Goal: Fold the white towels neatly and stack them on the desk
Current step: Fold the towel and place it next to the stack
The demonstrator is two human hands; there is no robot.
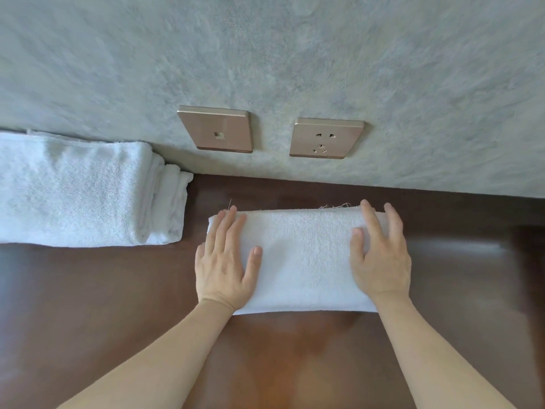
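**Folded towel being pressed flat, with the stack lying off to the left**

A folded white towel [298, 258] is being held down on the dark wooden desk [88, 305], just in front of the grey wall [265, 54]. It is being pressed at both short ends: the left hand [224, 261] is laid flat over the left end, fingers straight and close together, and the right hand [380, 255] is spread over the right end, fingers extended and slightly parted. Nothing is being gripped or pinched by either hand; both are released and resting palm-down on the cloth.

The towel's long axis is lying left to right, parallel to the wall edge, with frayed threads being shown along its far edge. The stack of folded towels [79, 193] is lying to the left of it, against the wall and near but apart from the pressed towel; a strip of bare desk is being left between them. The stack's long axis is also running left to right.

The left hand is being judged the nearer one to the stack, so a move onto the pile would be carried leftward and slightly away from the body. Two bronze wall plates are being seen above: a data socket [216, 129] and a power socket [326, 138].
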